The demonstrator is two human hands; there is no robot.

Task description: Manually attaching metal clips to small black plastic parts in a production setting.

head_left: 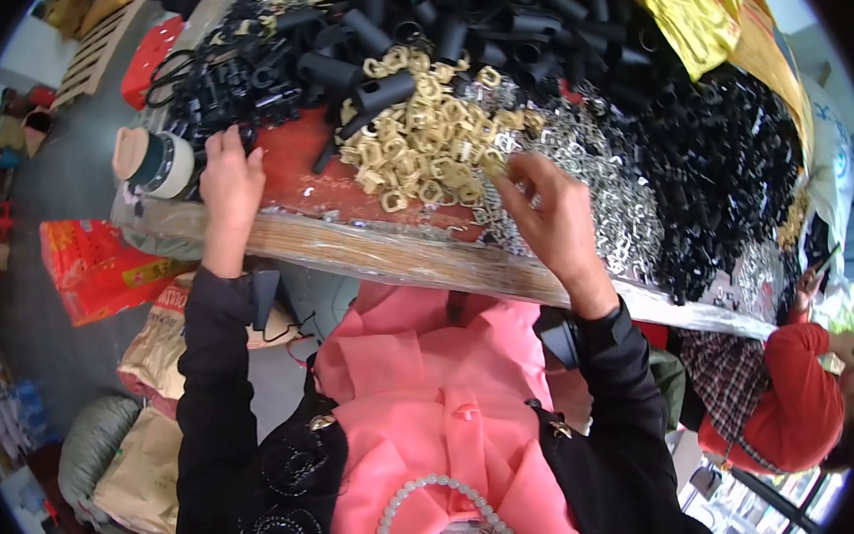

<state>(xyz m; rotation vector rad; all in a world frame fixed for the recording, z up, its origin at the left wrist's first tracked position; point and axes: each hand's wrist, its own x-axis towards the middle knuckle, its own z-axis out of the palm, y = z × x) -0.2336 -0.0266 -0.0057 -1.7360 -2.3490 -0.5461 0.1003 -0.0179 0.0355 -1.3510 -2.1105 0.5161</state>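
Note:
My left hand (pixel 231 179) rests at the near edge of a heap of black plastic parts (pixel 225 90), its fingers apart and their tips touching the heap. Out to the right, my right hand (pixel 552 212) pinches a small beige plastic ring (pixel 495 165) between thumb and fingers. That hand is above the place where a pile of beige plastic rings (pixel 411 145) meets a spread of small silvery metal clips (pixel 617 207). Between my hands, a bare patch of the red tabletop (pixel 300 162) shows.
Black tubes (pixel 450 38) lie heaped at the back. Small black parts (pixel 725 180) cover the table's right. A tape roll (pixel 166 164) stands left. The wooden table edge (pixel 378 248) is wrapped in clear film. Someone in red (pixel 788 396) sits at the right.

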